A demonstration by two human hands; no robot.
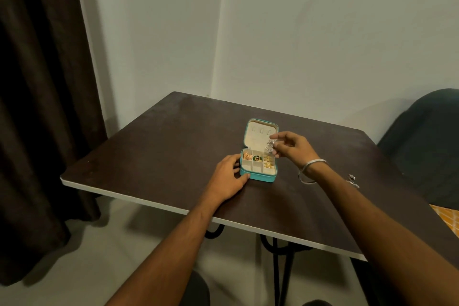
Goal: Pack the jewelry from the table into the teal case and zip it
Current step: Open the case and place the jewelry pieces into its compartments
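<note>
Partly packed: your left hand [229, 176] grips the open teal case [258, 164], your right hand [290, 145] pinches a silver piece [270, 144], another silver item [352, 180] lies unpacked, zipping remains.

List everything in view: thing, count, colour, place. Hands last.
teal case: 1, teal, open at table centre
jewelry in compartments: several, gold, pink, green, rear trays
silver jewelry: 1, silver, pinched above case
silver piece: 1, silver, on table right
table: 1, dark brown
curtain: 1, dark, left
chair: 1, dark, right
bangle: 1, silver, right wrist
left hand: holds case's left edge
right hand: pinches silver jewelry
</note>
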